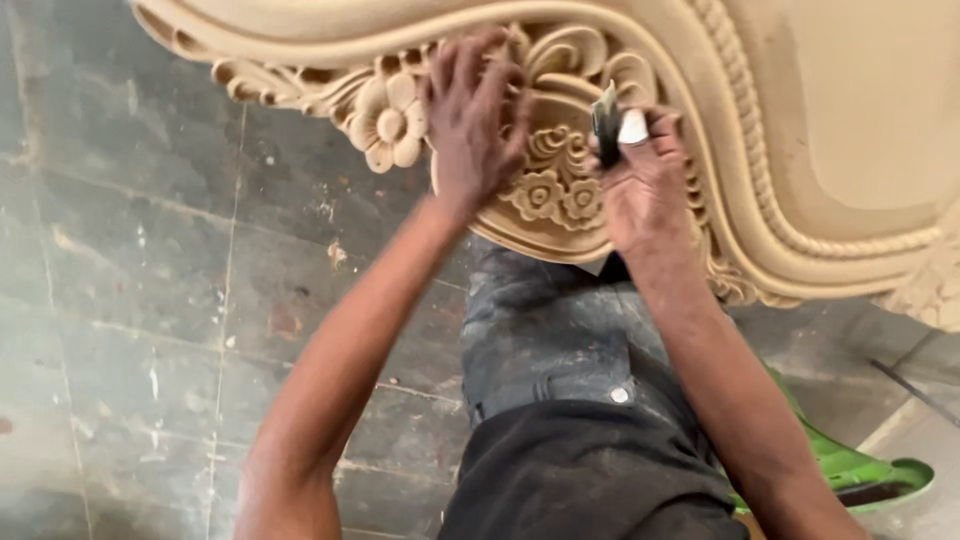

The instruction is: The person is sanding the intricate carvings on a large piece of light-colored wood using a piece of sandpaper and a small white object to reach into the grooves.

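A large pale carved wooden panel [800, 130] with flowers, scrolls and a rope border fills the top of the view. My left hand [472, 115] rests flat on the carving, fingers spread over the scrollwork beside a carved flower [388, 122]. My right hand [645, 175] is closed around a folded piece of dark sandpaper [606, 122], held against the carved scrolls. A white tape or cot covers one fingertip [633, 128].
Below lies a worn grey tiled floor [150, 300] with stains and specks. My dark dusty trousers [560, 340] are in the middle. A green object [860, 470] sits on the floor at lower right, with a dark rod [915, 392] nearby.
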